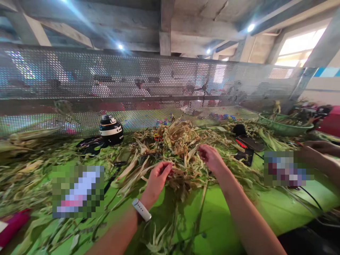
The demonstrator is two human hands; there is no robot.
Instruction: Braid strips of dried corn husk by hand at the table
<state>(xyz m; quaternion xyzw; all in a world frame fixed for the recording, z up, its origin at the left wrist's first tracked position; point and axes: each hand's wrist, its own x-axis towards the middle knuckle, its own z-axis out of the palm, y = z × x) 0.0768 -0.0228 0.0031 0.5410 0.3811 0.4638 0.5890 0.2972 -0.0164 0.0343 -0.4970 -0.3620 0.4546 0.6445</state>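
Note:
My left hand (157,180), with a white watch (141,209) on its wrist, hovers over a pile of dried corn husks (178,143) on the green table (215,226). Its fingers are curled together at the husks; whether they grip a strip is hidden. My right hand (211,157) reaches into the same pile a little further back, fingers bent and loosely apart, touching husk strips. Loose husks spread across the table to the left and right of the pile.
A black and white round device (111,129) stands at the back left by the perforated metal screen (159,88). A phone and dark items (245,147) lie right of the pile. A green basket (283,127) of husks sits far right. Another person's hand (317,148) rests there.

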